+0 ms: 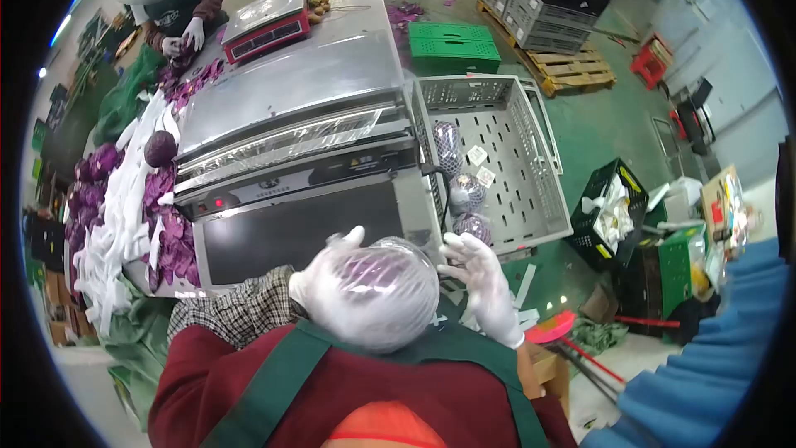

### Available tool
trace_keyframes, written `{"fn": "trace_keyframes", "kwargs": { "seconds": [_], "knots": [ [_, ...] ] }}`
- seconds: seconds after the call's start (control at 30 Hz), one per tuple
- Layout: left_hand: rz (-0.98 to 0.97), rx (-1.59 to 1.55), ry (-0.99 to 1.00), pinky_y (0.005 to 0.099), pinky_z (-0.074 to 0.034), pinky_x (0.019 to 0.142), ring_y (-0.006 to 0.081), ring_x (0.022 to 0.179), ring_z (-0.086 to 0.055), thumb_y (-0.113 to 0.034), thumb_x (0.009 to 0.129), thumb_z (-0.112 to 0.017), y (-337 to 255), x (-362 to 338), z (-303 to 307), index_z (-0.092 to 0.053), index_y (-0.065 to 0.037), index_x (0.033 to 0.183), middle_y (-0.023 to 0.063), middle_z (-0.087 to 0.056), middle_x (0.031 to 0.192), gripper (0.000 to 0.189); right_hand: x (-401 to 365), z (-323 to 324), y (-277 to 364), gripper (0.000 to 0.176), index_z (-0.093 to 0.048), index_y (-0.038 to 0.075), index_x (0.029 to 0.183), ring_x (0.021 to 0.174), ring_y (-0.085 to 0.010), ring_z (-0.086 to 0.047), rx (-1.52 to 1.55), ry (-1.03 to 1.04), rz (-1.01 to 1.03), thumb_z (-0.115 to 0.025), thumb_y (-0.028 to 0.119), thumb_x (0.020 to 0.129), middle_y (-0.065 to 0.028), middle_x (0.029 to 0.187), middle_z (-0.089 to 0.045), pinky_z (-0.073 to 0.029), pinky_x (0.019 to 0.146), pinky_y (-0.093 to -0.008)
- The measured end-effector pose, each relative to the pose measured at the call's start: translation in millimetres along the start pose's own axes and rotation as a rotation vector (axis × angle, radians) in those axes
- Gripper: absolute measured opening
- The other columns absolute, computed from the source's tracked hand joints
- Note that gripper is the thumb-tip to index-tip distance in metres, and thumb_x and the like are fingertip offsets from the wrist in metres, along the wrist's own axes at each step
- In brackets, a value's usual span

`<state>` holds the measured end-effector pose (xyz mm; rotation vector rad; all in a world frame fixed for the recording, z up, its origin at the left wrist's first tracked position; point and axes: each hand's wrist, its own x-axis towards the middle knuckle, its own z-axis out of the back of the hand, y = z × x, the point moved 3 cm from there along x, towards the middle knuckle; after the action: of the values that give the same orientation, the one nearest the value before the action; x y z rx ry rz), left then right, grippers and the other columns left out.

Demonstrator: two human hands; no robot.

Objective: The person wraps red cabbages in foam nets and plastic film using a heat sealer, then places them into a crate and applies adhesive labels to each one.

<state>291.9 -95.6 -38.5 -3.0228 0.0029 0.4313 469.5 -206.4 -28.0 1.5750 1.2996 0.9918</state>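
A red cabbage (381,294) wrapped in clear, streaky film is held close in front of my chest. My left hand (327,265), in a white glove, grips its left side, with the thumb up near the top. Just right of the cabbage, my right hand (482,286), also gloved, is raised with its fingers apart and holds nothing. Beyond the cabbage lies the black plate (303,236) of the film-wrapping machine (290,129). Film is stretched across the machine's roller area. The underside of the held cabbage is hidden.
To the right, a grey crate (531,170) holds several wrapped cabbages (467,192) and paper labels. Unwrapped cabbages (99,162) and loose purple leaves lie left. A red scale (265,25) stands behind the machine. At the far left a co-worker (178,0) handles a cabbage.
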Motion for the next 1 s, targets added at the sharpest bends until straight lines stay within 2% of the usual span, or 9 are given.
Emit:
{"fn": "trace_keyframes", "kwargs": {
  "seconds": [0.07,0.1,0.17,0.3,0.5,0.63,0.8,0.9,1.0],
  "knots": [
    [-0.128,-0.056,-0.081,0.0374,-0.036,0.099,0.025,0.112,-0.049,-0.046,0.092,-0.038,1,34,3,-0.043,-0.001,0.124,0.0132,-0.05,0.123,0.056,24,7,32,0.109,-0.02,-0.002,0.136,0.13,-0.0272,-0.025,-0.42,0.374,0.128,-0.079,0.045,0.057,-0.0173,0.141,-0.021,-0.024,0.105,-0.0386],
    [-0.176,0.058,-0.321,0.0381,-0.035,0.1,0.0265,0.114,-0.046,-0.053,0.09,-0.034,5,52,-17,-0.038,-0.002,0.129,0.0126,-0.047,0.126,0.064,38,22,29,0.108,-0.022,-0.002,0.135,0.127,-0.0277,-0.031,-0.433,0.244,0.145,-0.079,0.046,0.057,-0.0185,0.138,-0.027,-0.028,0.103,-0.0385],
    [-0.016,0.065,-0.087,0.0403,-0.033,0.1,0.0266,0.118,-0.044,-0.061,0.087,-0.029,-13,68,-48,-0.029,-0.004,0.134,0.0125,-0.042,0.131,0.074,72,61,19,0.108,-0.024,-0.003,0.135,0.123,-0.0282,-0.037,0.076,0.079,0.003,-0.079,0.047,0.056,-0.0178,0.134,-0.034,-0.031,0.102,-0.0373],
    [-0.255,0.561,-0.057,0.0455,-0.035,0.098,0.0347,0.117,-0.043,-0.062,0.087,-0.026,-58,37,-71,-0.023,0.001,0.136,0.0216,-0.036,0.134,0.08,150,164,-30,0.082,-0.034,0.009,0.133,0.12,-0.0301,-0.04,0.577,-0.198,-0.224,-0.041,0.068,0.077,-0.0122,0.132,-0.039,-0.034,0.1,-0.0462],
    [-1.109,0.358,-0.614,0.0447,-0.046,0.085,0.0388,0.101,-0.054,-0.052,0.092,-0.028,-69,-82,-30,-0.034,0.009,0.127,0.0315,-0.047,0.119,0.071,346,295,-162,0.057,-0.048,0.01,0.122,0.108,-0.0262,-0.05,0.737,-0.397,-0.182,-0.048,0.051,0.083,-0.0095,0.119,-0.052,-0.04,0.093,-0.0443],
    [-1.205,0.202,-0.944,0.0432,-0.048,0.082,0.0368,0.096,-0.056,-0.048,0.093,-0.029,-43,-121,-17,-0.04,0.007,0.123,0.0286,-0.052,0.114,0.064,425,317,-258,0.061,-0.046,0.007,0.123,0.108,-0.0284,-0.049,0.709,-0.448,-0.235,-0.049,0.051,0.083,-0.012,0.119,-0.051,-0.038,0.094,-0.0443],
    [-1.176,0.168,-1.144,0.0417,-0.048,0.08,0.0334,0.092,-0.059,-0.048,0.093,-0.029,-27,-138,-9,-0.044,0.006,0.12,0.0259,-0.055,0.111,0.062,431,332,-327,0.064,-0.046,-0.004,0.12,0.109,-0.0288,-0.05,-0.777,-0.508,-0.431,-0.042,0.051,0.087,-0.0191,0.114,-0.054,-0.037,0.095,-0.0375],
    [-1.149,0.191,-1.199,0.0393,-0.048,0.079,0.0308,0.091,-0.06,-0.047,0.093,-0.029,-26,-147,-6,-0.046,0.004,0.12,0.0228,-0.057,0.11,0.06,442,348,-332,0.058,-0.045,-0.007,0.118,0.117,-0.0391,-0.042,-0.986,-0.406,-0.529,-0.035,0.043,0.09,-0.0282,0.121,-0.047,-0.036,0.095,-0.0405],
    [-1.103,0.207,-1.22,0.0348,-0.048,0.079,0.0254,0.09,-0.06,-0.04,0.095,-0.028,-29,-156,-1,-0.046,0.002,0.12,0.0177,-0.058,0.11,0.052,493,428,-403,0.054,-0.048,-0.007,0.112,0.102,-0.0426,-0.052,-1.776,0.305,-0.384,-0.029,0.039,0.091,-0.0304,0.105,-0.055,-0.042,0.085,-0.0478]
  ]
}}
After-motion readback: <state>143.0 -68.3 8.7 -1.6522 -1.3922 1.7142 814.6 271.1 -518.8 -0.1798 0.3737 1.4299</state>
